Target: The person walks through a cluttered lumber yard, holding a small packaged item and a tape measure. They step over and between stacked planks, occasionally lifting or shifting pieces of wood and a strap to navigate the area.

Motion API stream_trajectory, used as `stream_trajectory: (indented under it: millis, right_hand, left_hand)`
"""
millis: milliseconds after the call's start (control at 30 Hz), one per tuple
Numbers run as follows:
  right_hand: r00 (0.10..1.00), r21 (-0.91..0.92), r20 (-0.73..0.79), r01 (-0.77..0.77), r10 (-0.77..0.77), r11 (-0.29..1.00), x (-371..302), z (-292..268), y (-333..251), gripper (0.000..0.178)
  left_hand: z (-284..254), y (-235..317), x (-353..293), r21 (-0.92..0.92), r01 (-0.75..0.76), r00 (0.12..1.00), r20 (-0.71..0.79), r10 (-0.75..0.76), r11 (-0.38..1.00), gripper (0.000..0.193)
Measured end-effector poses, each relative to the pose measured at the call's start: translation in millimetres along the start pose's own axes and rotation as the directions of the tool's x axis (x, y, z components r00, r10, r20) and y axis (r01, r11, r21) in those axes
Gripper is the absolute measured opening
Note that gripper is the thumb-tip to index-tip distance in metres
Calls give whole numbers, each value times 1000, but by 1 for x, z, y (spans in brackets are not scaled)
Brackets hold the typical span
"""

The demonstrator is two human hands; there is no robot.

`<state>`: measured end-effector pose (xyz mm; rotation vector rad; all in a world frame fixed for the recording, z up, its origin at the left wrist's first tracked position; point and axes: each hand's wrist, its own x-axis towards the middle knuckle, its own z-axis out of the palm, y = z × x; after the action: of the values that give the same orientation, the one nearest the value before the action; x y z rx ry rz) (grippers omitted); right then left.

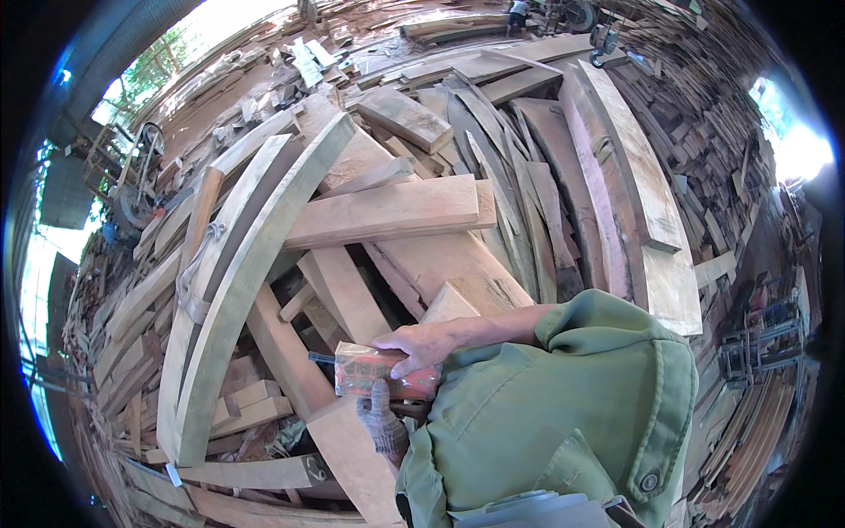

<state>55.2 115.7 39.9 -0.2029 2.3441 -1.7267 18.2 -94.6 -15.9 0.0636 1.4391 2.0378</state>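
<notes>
A small box-shaped packet (354,380), reddish and tan with a shiny clear wrap, is held in front of my green-sleeved body. My bare right hand (421,345) is closed over its top, with the thumb lying across its face. From below, my left hand (382,419) in a grey knit glove supports it, thumb pressed to its lower edge; the other fingers are mostly hidden. A thin dark stick-like piece (321,357) juts out at the packet's left end. What it belongs to I cannot tell. Sawn planks lie under both hands.
Thick boards (387,213) lie criss-crossed with gaps between them. Two long curved planks (255,273) rise at the left, a strap round them. Long slabs (616,167) stand at the right. Stacked timber (704,114) fills the background, and a person (518,14) is far off.
</notes>
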Motion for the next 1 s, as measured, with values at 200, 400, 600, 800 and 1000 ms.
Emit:
stream_trajectory:
  millis: [200,400,600,800,1000]
  right_hand:
    - [998,16,-8,-66,66,998,-3,0,-5,77]
    - [999,11,-29,-24,24,1000,1,2,-2,67]
    - [1000,1,-11,3,-3,1000,4,2,5,70]
    - [1000,24,-15,-1,2,1000,5,4,11,78]
    - [1000,25,-1,17,-17,1000,9,4,17,81]
  left_hand:
    - [-7,-1,4,46,19,1000,16,-19,999,40]
    - [-3,3,2,7,6,1000,29,-6,1000,40]
    - [3,5,2,-5,-8,1000,10,9,1000,41]
    - [-3,3,4,23,-6,1000,15,6,1000,41]
    - [-3,1,4,13,-15,1000,-9,15,1000,40]
